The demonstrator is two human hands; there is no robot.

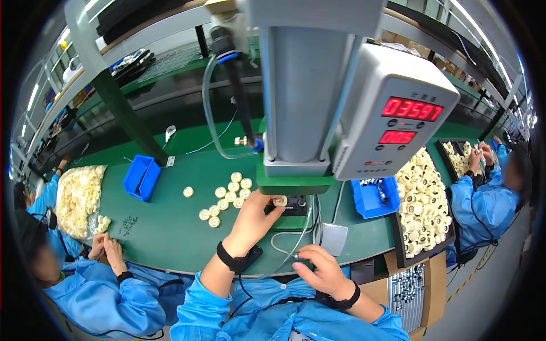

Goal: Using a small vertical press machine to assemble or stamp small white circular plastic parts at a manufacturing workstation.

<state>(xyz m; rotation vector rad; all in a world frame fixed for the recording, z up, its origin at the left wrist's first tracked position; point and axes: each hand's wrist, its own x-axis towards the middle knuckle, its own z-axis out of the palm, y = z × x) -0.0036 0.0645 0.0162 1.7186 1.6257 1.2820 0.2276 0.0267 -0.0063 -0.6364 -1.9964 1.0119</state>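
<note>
**A:** ok so what's going on at the press right now?

**B:** The left hand [250, 221] is reached forward under the grey press [301, 85], and its fingers [272, 200] are pinching a small cream ring part [280, 201], holding it right at the black fixture [296, 204] on the green base. So the part sits at the fixture, just under the press column.

**A:** and the other hand?

**B:** The right hand [321, 273] is pulled back near the front edge of the green surface [170, 227], fingers curled together around a small grey thing with a clear hose running off it. Can't tell exactly what that thing is, too small.

**A:** more parts nearby?

**B:** Yep, a loose cluster of cream rings [224, 199] lies on the surface just left of the left hand. There's a blue bin [142, 177] farther left, and another blue bin [375, 196] to the right of the press with small dark bits in it. Beside that one, a black tray [424, 204] heaped with cream parts. A counter box [392, 113] with red digits hangs on the press.

**A:** anyone else around?

**B:** One person in a blue coat on the left, hands resting at the surface edge next to a bag of cream parts [79, 199], and another on the right working over a second tray.
</note>
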